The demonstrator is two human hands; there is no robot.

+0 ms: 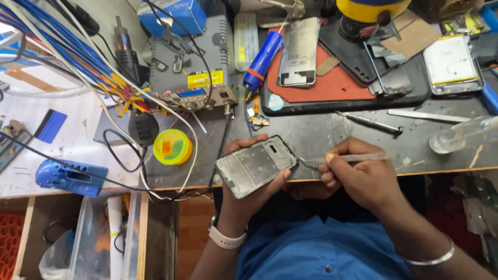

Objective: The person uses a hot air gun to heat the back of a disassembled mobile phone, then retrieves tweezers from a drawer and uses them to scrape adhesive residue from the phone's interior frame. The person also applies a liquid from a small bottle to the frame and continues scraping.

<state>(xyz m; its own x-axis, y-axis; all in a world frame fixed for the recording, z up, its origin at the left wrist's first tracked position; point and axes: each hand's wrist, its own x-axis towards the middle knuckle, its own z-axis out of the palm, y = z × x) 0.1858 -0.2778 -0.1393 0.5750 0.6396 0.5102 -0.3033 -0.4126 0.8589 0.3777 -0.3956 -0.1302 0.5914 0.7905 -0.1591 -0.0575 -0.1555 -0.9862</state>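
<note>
At the bench edge, left hand clasping an opened phone, right hand pinching tweezers, tips at the phone's side, screwdriver beyond.

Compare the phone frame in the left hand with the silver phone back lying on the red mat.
The phone frame is held tilted in the left hand, while the silver phone back lies flat on the red mat. The frame looks dark grey and scuffed; the back is shiny. Tweezers in the right hand touch only the frame. Both are rectangular phone parts.
</note>
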